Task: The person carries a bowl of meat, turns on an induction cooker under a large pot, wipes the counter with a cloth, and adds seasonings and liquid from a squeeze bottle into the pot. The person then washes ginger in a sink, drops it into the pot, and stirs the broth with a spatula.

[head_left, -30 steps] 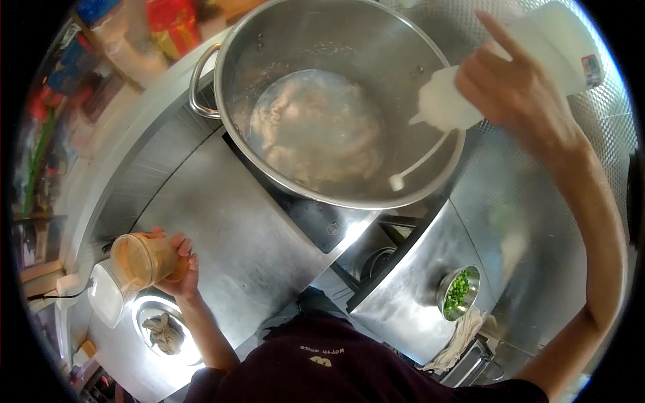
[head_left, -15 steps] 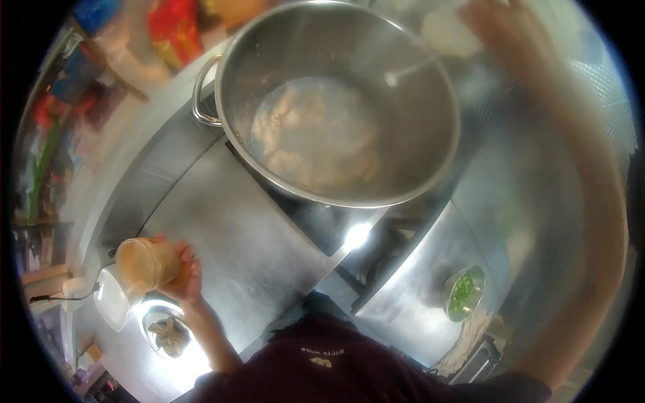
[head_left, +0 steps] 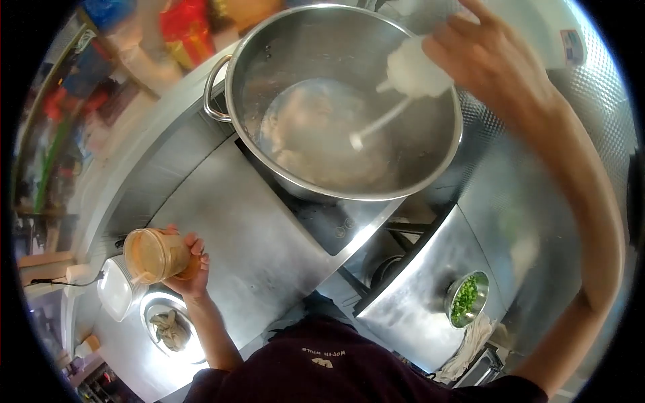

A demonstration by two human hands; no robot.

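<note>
My left hand (head_left: 191, 272) is closed around a clear plastic jar (head_left: 146, 256) with tan contents or residue inside. The jar is tilted, its round end turned to the left, above the counter. Over the right part of a large steel pot (head_left: 235, 134), my right hand (head_left: 463, 57) grips a whitish translucent plastic object (head_left: 416, 70). A short spout-like tip sticks out of it, and a long thin white rod or tube slants down into the pot's opening. Inside the pot, pale lumps (head_left: 295, 158) lie in cloudy liquid, blurred by steam.
The pot stands on a dark cooktop (head_left: 336, 225). At left are a white container (head_left: 115, 292) and a plate (head_left: 151, 336) with a greyish-brown item. A metal bowl of chopped greens (head_left: 465, 300) and a cloth (head_left: 470, 346) are at right. Colourful packages (head_left: 185, 30) line the far left.
My right hand has come left and down with the whitish object, so its rod reaches further over the pot. My left hand and the jar have barely moved.
</note>
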